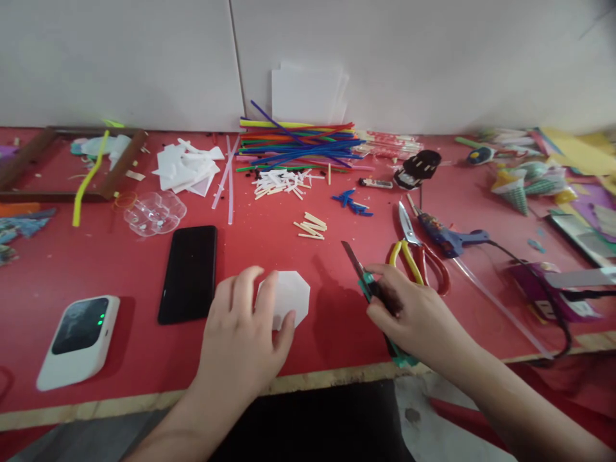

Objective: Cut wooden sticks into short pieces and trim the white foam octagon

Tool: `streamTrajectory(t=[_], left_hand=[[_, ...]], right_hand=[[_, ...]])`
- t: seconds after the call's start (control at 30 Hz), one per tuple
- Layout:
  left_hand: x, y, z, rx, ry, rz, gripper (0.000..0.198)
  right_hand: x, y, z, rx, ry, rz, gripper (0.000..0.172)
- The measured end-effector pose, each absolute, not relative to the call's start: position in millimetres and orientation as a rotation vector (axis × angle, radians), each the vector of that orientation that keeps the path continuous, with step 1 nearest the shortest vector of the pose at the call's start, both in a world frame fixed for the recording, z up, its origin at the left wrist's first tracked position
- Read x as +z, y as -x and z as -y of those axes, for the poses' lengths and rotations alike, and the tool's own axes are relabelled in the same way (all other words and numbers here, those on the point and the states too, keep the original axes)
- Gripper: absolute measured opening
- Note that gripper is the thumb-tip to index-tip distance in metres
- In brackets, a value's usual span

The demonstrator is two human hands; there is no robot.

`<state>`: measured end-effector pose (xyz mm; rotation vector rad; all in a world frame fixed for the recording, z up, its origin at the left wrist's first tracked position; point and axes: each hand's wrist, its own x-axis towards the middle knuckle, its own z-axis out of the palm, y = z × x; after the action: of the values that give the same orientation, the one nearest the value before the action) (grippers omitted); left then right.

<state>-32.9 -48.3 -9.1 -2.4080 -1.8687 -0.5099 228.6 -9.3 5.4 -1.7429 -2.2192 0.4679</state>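
A white octagonal piece of paper [294, 299] lies flat near the table's front edge. My left hand [248, 321] is over its left side, fingers spread and partly covering it; whether they press on it I cannot tell. To the right, my right hand [409, 314] is closed around a green utility knife [366, 282]. Its blade is extended and points away from me to the upper left, while the back end of the handle reaches the table edge. Just beyond that hand are scissors [409, 237] with yellow and red handles.
A black phone [188, 274] and a white device [79, 343] lie at left. Behind are cut sticks [312, 226], blue pieces [353, 203], white strips [283, 183] and colourful pipe cleaners [298, 144]. At right, a corded glue gun [450, 237] lies beside the scissors.
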Motion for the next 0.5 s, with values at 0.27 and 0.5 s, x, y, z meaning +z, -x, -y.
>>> streamTrajectory(t=[0.27, 0.5], left_hand=[[-27.2, 33.7, 43.1, -0.625, 2.772, 1.576, 0.045], [-32.2, 31.8, 39.4, -0.696, 2.814, 1.546, 0.043]], right_hand=[[2.3, -216.9, 16.6, 0.719, 1.544, 2.359, 0.034], [0.1, -202.7, 14.2, 0.819, 1.398, 2.415, 0.053]])
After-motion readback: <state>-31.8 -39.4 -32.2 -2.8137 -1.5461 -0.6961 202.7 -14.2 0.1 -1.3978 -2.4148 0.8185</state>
